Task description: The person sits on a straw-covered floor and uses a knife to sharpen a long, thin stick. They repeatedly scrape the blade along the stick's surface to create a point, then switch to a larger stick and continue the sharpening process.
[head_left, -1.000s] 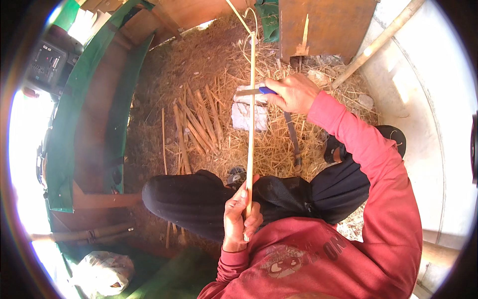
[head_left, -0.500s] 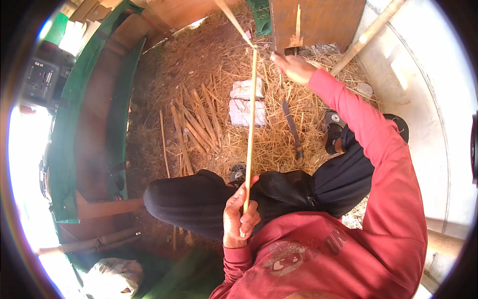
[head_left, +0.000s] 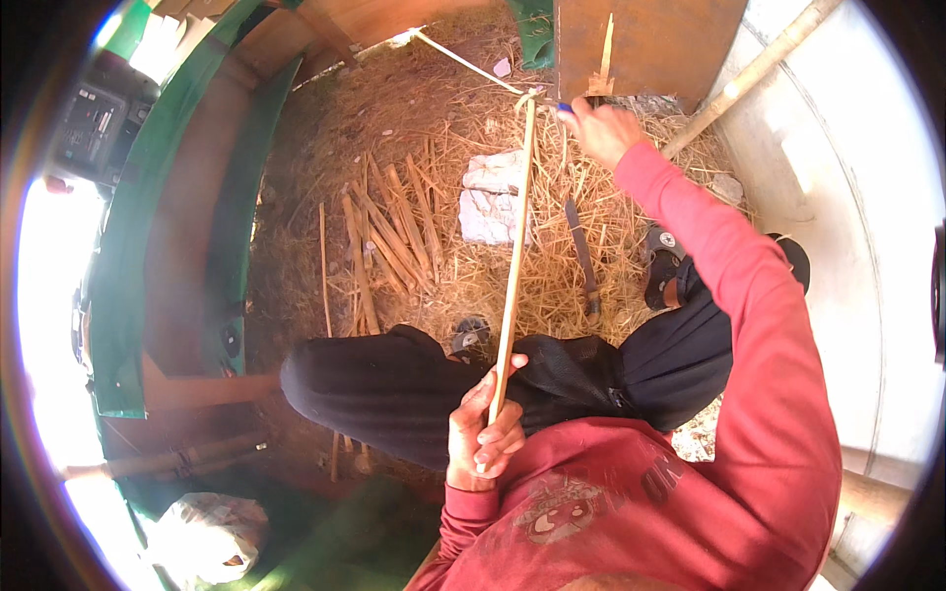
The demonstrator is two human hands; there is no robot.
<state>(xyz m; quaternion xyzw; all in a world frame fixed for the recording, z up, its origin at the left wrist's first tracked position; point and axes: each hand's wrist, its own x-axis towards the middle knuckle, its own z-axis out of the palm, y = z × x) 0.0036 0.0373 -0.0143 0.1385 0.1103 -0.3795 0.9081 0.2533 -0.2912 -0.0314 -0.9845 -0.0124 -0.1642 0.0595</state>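
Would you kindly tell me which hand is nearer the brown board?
Right. The right hand appears just below the brown board; the left hand is much lower in view.

Saw the held stick (head_left: 517, 246) slanting forward from the left hand (head_left: 484, 431), across the blocks (head_left: 490, 215), toward the knife (head_left: 565, 106) in the right hand (head_left: 603, 130). Found loose sticks (head_left: 402, 241) left of the blocks, a machete (head_left: 579, 241) on straw (head_left: 547, 281) to their right, a panel (head_left: 650, 49) beyond, a bag (head_left: 207, 537) near left.
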